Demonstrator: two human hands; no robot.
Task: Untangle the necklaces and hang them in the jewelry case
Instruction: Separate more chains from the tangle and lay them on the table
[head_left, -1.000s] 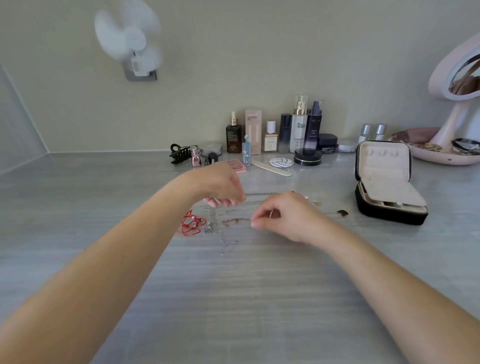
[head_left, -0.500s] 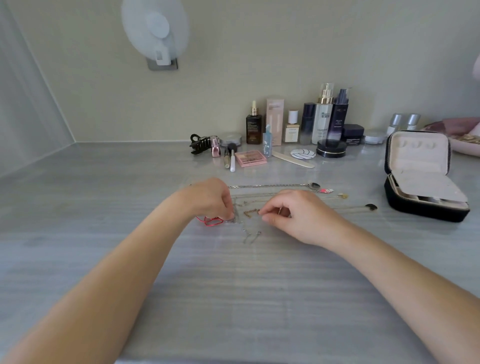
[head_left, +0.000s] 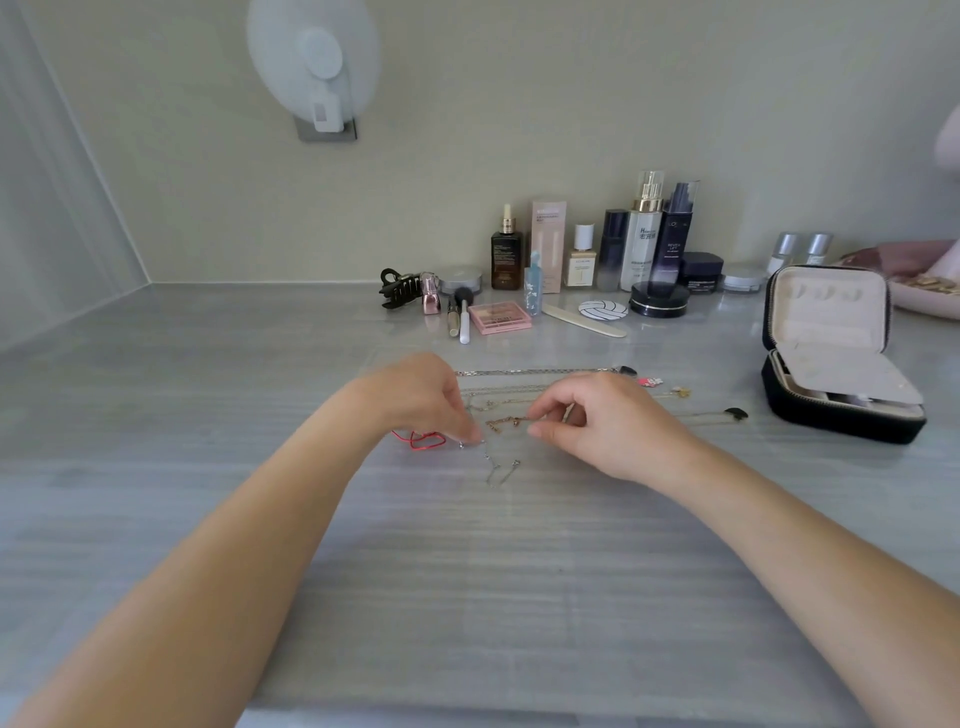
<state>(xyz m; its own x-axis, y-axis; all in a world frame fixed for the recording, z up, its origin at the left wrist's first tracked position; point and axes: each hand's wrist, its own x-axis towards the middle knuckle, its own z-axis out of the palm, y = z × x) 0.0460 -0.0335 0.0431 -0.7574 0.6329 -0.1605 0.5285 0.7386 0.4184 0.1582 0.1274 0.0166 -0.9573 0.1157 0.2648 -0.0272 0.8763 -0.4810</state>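
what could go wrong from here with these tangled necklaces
The left hand pinches the silver chain, the right hand the gold chain; pulling them apart may tighten any knot or snap a link. The red cord lies right by the left hand and could get dragged into the tangle. The long chain behind both hands could snag too.

Soft diffuse light is filling the scene evenly, with shadows showing faint. Wall fan (head_left: 311, 67) is blurring. Glossy tabletop (head_left: 208, 389) is weakly reflecting bottles (head_left: 644, 239). Wide-angle lens is bending the edges.
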